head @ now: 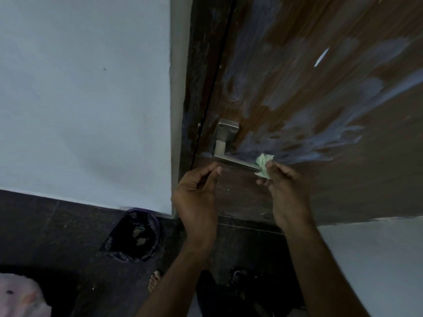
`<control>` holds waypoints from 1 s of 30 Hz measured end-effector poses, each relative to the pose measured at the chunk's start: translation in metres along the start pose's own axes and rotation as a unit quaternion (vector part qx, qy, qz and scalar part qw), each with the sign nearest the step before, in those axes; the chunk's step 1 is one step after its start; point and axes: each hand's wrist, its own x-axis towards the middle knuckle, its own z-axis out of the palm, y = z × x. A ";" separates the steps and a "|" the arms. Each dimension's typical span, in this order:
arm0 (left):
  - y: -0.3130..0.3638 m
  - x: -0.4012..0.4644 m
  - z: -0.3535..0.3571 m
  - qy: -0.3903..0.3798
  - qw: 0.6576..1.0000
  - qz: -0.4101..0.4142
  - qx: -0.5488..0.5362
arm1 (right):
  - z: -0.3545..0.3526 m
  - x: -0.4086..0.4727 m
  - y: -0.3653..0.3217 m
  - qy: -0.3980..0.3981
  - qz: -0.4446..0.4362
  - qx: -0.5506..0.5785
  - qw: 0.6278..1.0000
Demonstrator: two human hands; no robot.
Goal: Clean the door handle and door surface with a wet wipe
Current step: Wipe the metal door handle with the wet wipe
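A brown wooden door (297, 92) with pale bluish worn patches fills the upper right. Its silver lever handle (231, 160) juts out from a square plate near the door's left edge. My right hand (283, 186) grips a crumpled pale green wet wipe (264, 163) and presses it against the free end of the lever. My left hand (196, 193) hovers just below the lever's inner end, thumb and fingers pinched together with nothing visible between them; it looks close to the lever, but contact cannot be told.
A white wall (84, 99) stands left of the door frame (183, 88). On the dark floor below sits a bin lined with a black bag (134, 236) holding used wipes. My foot (155, 280) shows near it. A pink cloth (20, 296) lies at bottom left.
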 end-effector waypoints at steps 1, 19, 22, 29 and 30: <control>0.000 0.000 0.000 -0.001 1.000 0.000 0.001 | 0.002 -0.005 0.006 -0.001 0.030 0.053 0.998; 0.001 0.008 -0.026 0.038 0.999 -0.001 -0.001 | 0.064 -0.022 0.020 -0.104 0.224 0.431 0.868; -0.001 0.009 -0.026 0.035 0.999 -0.005 -0.012 | 0.082 -0.027 0.022 -0.154 0.259 0.410 0.861; -0.005 0.009 -0.030 0.020 1.000 -0.008 -0.017 | 0.076 -0.021 0.031 -0.171 0.245 0.426 0.854; -0.005 0.009 -0.032 0.017 1.000 -0.009 -0.012 | 0.072 -0.014 0.032 -0.158 0.232 0.427 0.859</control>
